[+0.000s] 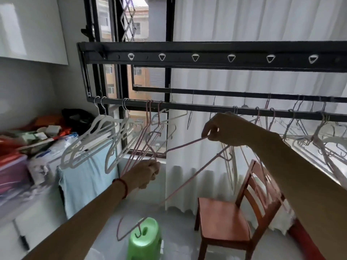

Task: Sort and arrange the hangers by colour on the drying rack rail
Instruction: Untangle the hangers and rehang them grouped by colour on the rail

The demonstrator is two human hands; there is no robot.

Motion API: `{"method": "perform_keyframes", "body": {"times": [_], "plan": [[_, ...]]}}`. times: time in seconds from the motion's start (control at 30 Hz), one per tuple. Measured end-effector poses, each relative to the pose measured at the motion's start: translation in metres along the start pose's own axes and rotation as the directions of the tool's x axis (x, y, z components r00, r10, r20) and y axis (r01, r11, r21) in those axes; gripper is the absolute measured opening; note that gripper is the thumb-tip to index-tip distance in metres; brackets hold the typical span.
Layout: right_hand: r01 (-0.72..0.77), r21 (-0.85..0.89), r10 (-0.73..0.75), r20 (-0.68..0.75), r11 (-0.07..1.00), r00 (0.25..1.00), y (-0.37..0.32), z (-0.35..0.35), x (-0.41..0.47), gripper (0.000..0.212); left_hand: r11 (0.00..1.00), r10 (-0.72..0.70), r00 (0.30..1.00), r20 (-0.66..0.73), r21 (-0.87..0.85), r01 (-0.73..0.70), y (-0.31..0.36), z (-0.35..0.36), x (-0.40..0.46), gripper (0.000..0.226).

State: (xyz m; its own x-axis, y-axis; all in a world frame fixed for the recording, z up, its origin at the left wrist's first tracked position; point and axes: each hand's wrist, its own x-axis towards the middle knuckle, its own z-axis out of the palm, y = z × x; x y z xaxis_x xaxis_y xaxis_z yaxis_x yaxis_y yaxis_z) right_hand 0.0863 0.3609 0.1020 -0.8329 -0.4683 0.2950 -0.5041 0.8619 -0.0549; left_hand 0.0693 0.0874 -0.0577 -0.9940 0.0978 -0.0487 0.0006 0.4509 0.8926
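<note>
A dark drying rack rail [197, 106] runs across the middle of the view. White hangers [90, 139] hang at its left end, pink hangers [150, 128] just right of them, and several mixed pale hangers [319, 136] on the right. My right hand [223, 130] is just below the rail, pinching a pink hanger [180, 186] that slants down to the left, off the rail. My left hand [145, 174] is lower and grips the bottom of the hanging pink hangers.
A wooden chair [231, 218] stands below the right side and a green plastic stool [144, 241] below the middle. A cluttered shelf [28, 147] and a light blue towel [84, 182] are at the left. White curtains [262, 81] and a window lie behind the rack.
</note>
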Motion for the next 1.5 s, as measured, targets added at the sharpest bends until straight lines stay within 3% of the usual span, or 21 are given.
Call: {"method": "perform_keyframes", "body": {"times": [0.07,0.2,0.33,0.43,0.63,0.93,1.07,1.17,1.23,1.3,1.33,1.4,1.5], "plan": [[0.027,-0.005,-0.028,-0.108,1.0,0.994,0.004,0.015,0.014,0.019,0.997,0.018,0.999,-0.028,-0.071,-0.02,0.01,-0.004,-0.015,0.036],[-0.009,0.077,0.023,-0.192,0.997,0.981,0.019,0.047,0.036,0.016,0.979,0.087,0.996,-0.023,-0.186,-0.089,0.035,-0.013,-0.042,0.036],[-0.071,0.173,0.115,-0.259,0.982,0.959,0.017,0.068,0.046,0.022,0.977,0.015,0.996,0.09,-0.212,0.005,0.074,-0.014,-0.048,0.03],[-0.056,0.225,0.117,-0.269,0.973,0.956,0.01,0.071,0.044,0.023,0.957,-0.041,0.991,0.131,-0.281,0.076,0.103,-0.005,-0.025,0.032],[-0.029,0.268,0.112,-0.298,0.963,0.948,0.006,0.078,0.019,0.019,0.9,-0.071,0.994,0.083,-0.424,0.1,0.153,0.005,0.02,0.031],[-0.13,0.209,0.176,-0.22,0.969,0.959,0.028,0.083,-0.018,0.022,0.936,-0.051,0.998,0.046,-0.345,0.064,0.16,0.006,0.087,0.025],[-0.221,0.15,0.252,-0.23,0.964,0.94,0.04,0.076,-0.03,0.023,0.974,-0.042,0.997,0.063,-0.22,0.055,0.144,0.011,0.099,0.022],[-0.294,0.085,0.306,-0.321,0.952,0.897,0.054,0.07,-0.038,0.023,0.996,0.019,1.0,0.003,0.09,-0.019,0.134,0.013,0.101,0.028],[-0.369,0.075,0.366,-0.416,0.926,0.832,0.064,0.067,-0.042,0.022,0.861,0.212,0.971,-0.11,0.491,-0.133,0.134,0.013,0.093,0.034],[-0.489,0.105,0.471,-0.498,0.866,0.728,0.074,0.065,-0.045,0.022,0.58,0.466,0.87,-0.162,0.799,-0.161,0.14,0.017,0.074,0.033],[-0.551,0.123,0.526,-0.522,0.825,0.671,0.079,0.066,-0.046,0.024,0.503,0.566,0.81,-0.155,0.843,-0.191,0.145,0.023,0.064,0.031],[-0.661,0.134,0.623,-0.509,0.738,0.593,0.087,0.072,-0.048,0.036,0.486,0.673,0.733,-0.101,0.807,-0.335,0.158,0.039,0.044,0.028],[-0.809,0.11,0.777,-0.377,0.578,0.504,0.096,0.086,-0.052,0.06,0.511,0.688,0.723,0.06,0.667,-0.542,0.172,0.063,0.024,0.024]]}}
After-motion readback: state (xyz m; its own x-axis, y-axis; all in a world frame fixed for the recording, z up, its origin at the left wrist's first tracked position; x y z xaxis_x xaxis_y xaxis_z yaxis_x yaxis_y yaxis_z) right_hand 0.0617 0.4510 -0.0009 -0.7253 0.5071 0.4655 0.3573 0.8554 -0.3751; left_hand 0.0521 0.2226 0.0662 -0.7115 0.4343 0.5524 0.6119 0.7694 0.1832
